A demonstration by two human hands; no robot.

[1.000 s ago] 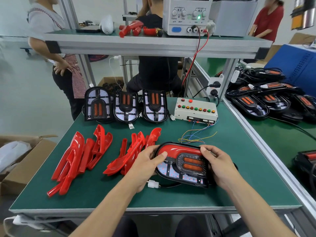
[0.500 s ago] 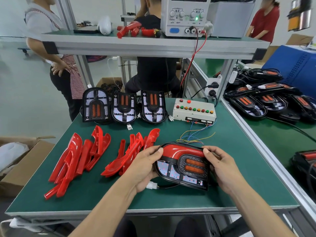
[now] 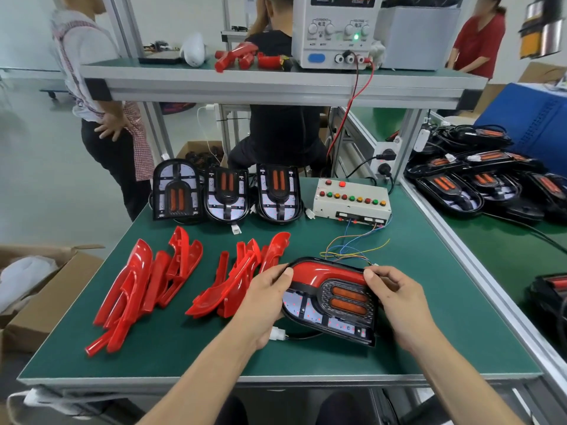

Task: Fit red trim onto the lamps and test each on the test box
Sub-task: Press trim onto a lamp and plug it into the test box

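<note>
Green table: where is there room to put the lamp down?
Bare green table lies right of the right hand, below the test box, and along the front edge. The left is crowded with red trims, the back with three lamps.

The red trim (image 3: 325,273) on the lamp (image 3: 331,305) is looking like shiny, smooth plastic. The loose red pieces (image 3: 135,286) are shining the same way. The green table (image 3: 184,357) top is looking dull and soft, with a metal edge. The box (image 3: 46,289) is looking like brown cardboard.
</note>
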